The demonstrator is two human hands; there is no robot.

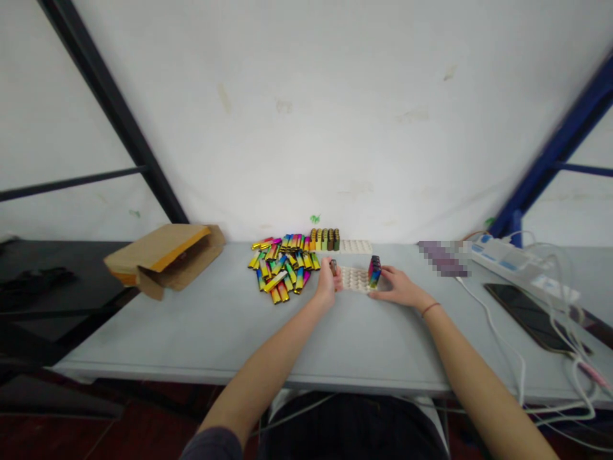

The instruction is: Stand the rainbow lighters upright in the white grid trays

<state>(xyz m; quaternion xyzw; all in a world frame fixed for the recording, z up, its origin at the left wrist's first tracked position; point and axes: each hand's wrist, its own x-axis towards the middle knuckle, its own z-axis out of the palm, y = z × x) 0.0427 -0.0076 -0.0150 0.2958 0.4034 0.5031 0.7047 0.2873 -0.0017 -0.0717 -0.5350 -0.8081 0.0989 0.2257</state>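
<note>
My left hand [326, 284] is closed around a lighter [334, 264]; only its dark top end shows above the fingers. It is at the left end of a white slotted tray [354, 279]. A row of rainbow-coloured lighters [374, 271] stands upright at the tray's right end. My right hand [400, 287] grips that end, its thumb at the near corner and its fingers beside the standing lighters. Left of my left hand lies a loose pile of shiny multicoloured lighters [282, 268].
Behind, a second white tray [357, 246] holds several upright lighters [325, 239] on its left side. An open cardboard box [165, 252] lies at the left. On the right are a power strip [522, 265], a dark phone [531, 316], a pixelated item [444, 257] and white cables [498, 332].
</note>
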